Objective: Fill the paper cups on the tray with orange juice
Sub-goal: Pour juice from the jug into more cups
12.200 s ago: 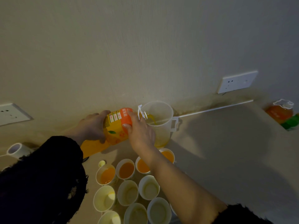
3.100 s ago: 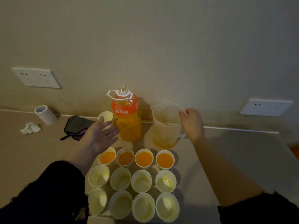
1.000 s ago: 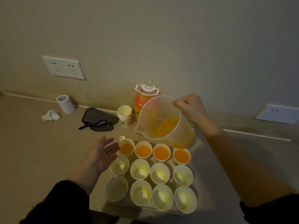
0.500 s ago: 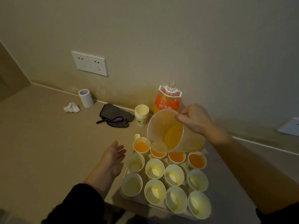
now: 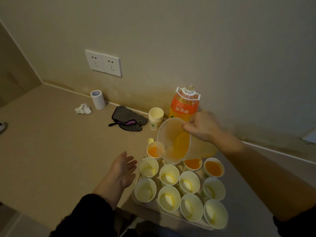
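My right hand (image 5: 203, 127) grips the clear plastic jug (image 5: 179, 144) at its rim and handle side, fingers curled round it. The jug is tipped over to the left, so the orange juice (image 5: 181, 144) pools toward the spout. The spout hangs just over the back-left paper cup (image 5: 153, 151) on the tray (image 5: 148, 205); whether juice is running out I cannot tell. My left hand (image 5: 124, 168) holds nothing. It is relaxed, palm up, fingers loosely spread, just beside the tray's left side. The tray sits near the front edge of the beige desk (image 5: 51, 142) with the cups in three rows. In the back row I see juice in the left cup and in two on the right (image 5: 213, 168), and the jug hides the one between them. The eight nearer cups (image 5: 169, 198) are pale inside, with only a yellowish trace at the bottom. Behind the jug the big orange juice bottle (image 5: 185, 106) stands upright and uncapped against the wall (image 5: 171, 40), with a stack of spare cups (image 5: 155, 118) just to its left and a small yellow cap (image 5: 150, 140) lying near the back-left cup. Farther left along the wall lie a grey cloth with a purple piece (image 5: 128, 121), a crumpled tissue (image 5: 83, 109) and an upright white roll (image 5: 97, 99). The room is dim and plain — a cream wall with a double socket (image 5: 103, 63) above the desk and a corner off to the left.
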Demonstrator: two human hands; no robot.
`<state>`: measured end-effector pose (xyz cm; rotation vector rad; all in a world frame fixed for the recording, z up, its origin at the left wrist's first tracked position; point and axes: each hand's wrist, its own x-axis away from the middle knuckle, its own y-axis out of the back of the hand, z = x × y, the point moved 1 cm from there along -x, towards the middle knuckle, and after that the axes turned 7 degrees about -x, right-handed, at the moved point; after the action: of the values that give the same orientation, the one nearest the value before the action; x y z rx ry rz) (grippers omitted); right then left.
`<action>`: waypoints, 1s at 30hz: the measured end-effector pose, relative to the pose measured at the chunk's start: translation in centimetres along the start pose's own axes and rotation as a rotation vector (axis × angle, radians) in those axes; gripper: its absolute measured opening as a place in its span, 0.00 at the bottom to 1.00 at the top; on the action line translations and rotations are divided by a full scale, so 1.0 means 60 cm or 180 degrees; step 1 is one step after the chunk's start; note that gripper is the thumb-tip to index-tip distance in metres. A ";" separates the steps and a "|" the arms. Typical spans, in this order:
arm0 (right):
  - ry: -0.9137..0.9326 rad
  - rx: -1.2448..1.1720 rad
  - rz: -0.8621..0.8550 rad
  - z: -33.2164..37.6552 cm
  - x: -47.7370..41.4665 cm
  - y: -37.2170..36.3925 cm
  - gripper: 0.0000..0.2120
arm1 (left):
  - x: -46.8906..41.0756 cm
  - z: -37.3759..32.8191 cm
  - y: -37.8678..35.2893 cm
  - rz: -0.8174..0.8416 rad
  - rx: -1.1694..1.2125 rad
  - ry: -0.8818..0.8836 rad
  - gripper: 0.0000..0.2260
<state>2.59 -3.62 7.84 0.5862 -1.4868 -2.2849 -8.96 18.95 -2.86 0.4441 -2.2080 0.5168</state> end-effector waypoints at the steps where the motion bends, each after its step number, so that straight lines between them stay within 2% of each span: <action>1: 0.0014 0.0066 0.0013 0.000 -0.001 -0.002 0.22 | 0.000 0.001 0.001 0.0005 0.0006 0.0024 0.24; 21: 0.0046 0.0468 0.0255 0.017 -0.004 -0.022 0.31 | -0.001 -0.020 -0.019 0.0037 -0.0177 -0.0078 0.25; 30: 0.0118 0.0656 0.0360 0.029 0.004 -0.020 0.30 | -0.003 -0.019 -0.022 0.0070 -0.0246 -0.0093 0.25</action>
<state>1.41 -1.92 7.36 0.5813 -1.7047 -2.0405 -7.49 18.41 -2.03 0.3892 -2.2546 0.4376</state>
